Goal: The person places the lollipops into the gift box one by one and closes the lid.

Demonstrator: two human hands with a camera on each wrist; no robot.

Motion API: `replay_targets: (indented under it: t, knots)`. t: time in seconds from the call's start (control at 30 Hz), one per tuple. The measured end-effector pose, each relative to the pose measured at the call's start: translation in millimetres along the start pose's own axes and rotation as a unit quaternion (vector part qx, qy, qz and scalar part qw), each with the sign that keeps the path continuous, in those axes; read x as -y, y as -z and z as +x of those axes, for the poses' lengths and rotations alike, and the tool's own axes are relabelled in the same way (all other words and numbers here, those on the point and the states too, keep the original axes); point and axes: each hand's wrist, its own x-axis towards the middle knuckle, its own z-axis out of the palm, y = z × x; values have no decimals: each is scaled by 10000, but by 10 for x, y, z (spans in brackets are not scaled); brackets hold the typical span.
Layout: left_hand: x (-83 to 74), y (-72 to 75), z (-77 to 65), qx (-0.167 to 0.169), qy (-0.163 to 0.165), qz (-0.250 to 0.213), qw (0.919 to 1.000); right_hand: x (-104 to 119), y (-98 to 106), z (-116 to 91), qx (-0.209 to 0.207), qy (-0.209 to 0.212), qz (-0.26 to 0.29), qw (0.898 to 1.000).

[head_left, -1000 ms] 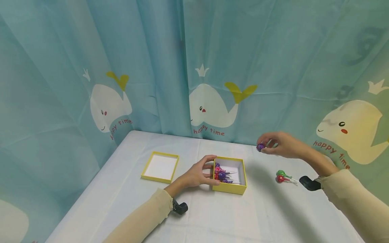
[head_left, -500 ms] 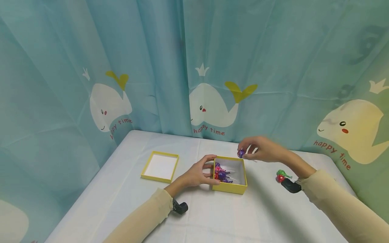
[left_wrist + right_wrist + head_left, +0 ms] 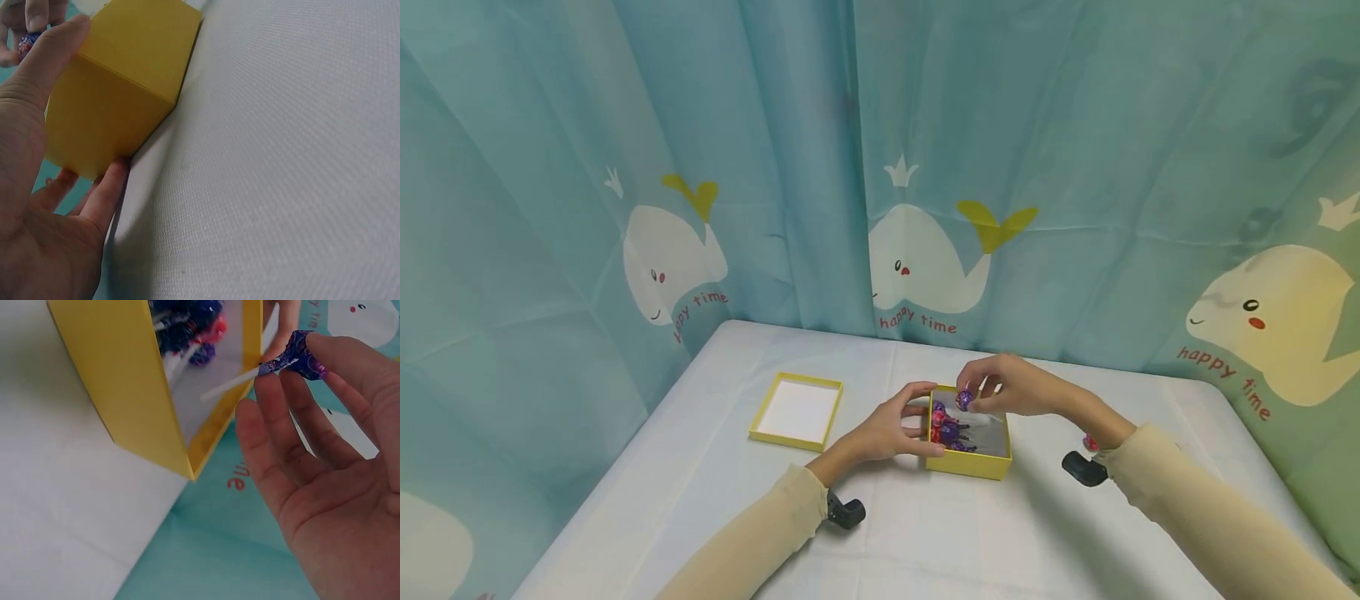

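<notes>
My right hand (image 3: 1018, 385) pinches a purple-wrapped lollipop (image 3: 303, 359) between thumb and fingers, above the far part of the open yellow box (image 3: 967, 465). The lollipop's white stick (image 3: 230, 385) slants over the box opening in the right wrist view. At the box's left side, my left hand (image 3: 887, 429) grips it, thumb along the near wall and fingers spread round the left and far walls. Inside, several purple and red-pink lollipops (image 3: 947, 431) lie with heads to the left. In the left wrist view the box's yellow walls (image 3: 112, 115) fill the span between thumb and fingers.
The yellow-rimmed box lid (image 3: 797, 411) lies on the white-covered table (image 3: 880, 533), inside up, left of the box. A red lollipop (image 3: 1090, 442) shows partly behind the right sleeve. A blue curtain (image 3: 805, 167) with whale prints hangs behind the table.
My right hand has moved left and slightly down, bringing the purple lollipop from right of the box to over it. The right sleeve now covers most of the loose lollipops. The left hand stays put.
</notes>
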Motion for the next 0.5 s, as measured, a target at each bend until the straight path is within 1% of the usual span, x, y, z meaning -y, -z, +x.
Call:
replay_targets:
  t: [0.13, 0.27, 0.5]
  knots:
    - [-13, -6, -2, 3, 8, 53, 10000, -29, -107, 37, 156, 27, 258, 9995]
    - [-20, -1, 0, 14, 29, 90, 10000, -54, -211, 62, 288, 51, 393, 9988]
    - [-3, 17, 4, 121, -129, -22, 9998, -99, -348, 100, 530, 77, 523, 9972]
